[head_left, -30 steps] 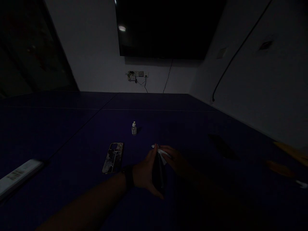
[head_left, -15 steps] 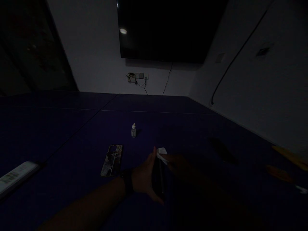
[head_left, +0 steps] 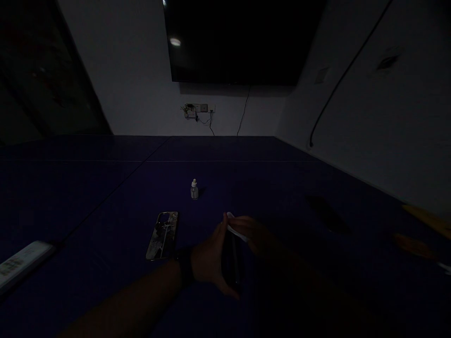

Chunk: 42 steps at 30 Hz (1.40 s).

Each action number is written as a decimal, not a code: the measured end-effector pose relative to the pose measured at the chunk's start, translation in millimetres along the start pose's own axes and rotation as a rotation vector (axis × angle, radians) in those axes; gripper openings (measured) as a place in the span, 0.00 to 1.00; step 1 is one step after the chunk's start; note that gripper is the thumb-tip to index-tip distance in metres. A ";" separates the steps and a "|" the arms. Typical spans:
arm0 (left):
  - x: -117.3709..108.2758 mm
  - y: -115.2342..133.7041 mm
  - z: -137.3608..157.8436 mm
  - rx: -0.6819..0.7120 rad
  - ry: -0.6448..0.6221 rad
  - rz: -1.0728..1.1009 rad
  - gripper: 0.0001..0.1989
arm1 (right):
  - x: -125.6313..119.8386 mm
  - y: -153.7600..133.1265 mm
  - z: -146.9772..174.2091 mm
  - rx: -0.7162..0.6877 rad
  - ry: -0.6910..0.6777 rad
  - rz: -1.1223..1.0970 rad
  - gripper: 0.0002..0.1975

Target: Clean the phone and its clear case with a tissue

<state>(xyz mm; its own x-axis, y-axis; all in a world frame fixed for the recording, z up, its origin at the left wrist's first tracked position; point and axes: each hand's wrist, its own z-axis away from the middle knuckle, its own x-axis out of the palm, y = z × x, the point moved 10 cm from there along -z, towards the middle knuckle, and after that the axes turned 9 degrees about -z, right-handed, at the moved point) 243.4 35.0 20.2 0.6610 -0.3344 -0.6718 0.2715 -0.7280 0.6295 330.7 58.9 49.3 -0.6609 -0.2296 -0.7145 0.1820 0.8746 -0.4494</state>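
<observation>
My left hand, with a dark band on the wrist, grips a dark phone by its edges, tilted on its side. Pressed under the fingers of my right hand is a folded white cloth or tissue, lying against the phone's upper end. To the left, a patterned phone case with a camera cut-out lies flat on the dark blue surface. Farther off stands a small clear bottle with a white dropper cap. Deep shadow hides much of my right arm.
A white power strip lies at the left. On the right are a dark flat object, an orange-handled tool and a yellow item. Behind, a large screen hangs above wall sockets.
My right fingers have flattened over the white cloth at the phone's upper end, covering more of it. My left hand keeps its hold. The camera view has shifted slightly.
</observation>
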 end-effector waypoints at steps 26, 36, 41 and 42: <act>-0.8 5.7 0.3 0.029 -0.020 -0.004 0.91 | 2.5 15.5 5.8 0.290 -0.057 -0.178 0.25; 2.4 -1.1 1.6 -0.060 -0.040 -0.014 0.91 | 16.0 -2.8 36.5 0.133 -0.252 -0.176 0.24; 1.9 5.5 -0.3 0.049 -0.021 -0.012 0.93 | 1.8 17.8 21.6 0.210 -0.136 -0.069 0.25; 1.8 5.4 -0.3 0.055 -0.020 -0.011 0.93 | 0.9 17.8 20.3 0.205 -0.124 -0.061 0.25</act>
<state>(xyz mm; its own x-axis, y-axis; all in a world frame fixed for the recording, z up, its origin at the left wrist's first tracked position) 246.3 30.6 22.5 0.6439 -0.3374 -0.6867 0.2396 -0.7634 0.5998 348.2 65.6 29.7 -0.5833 -0.3405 -0.7375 0.2971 0.7556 -0.5838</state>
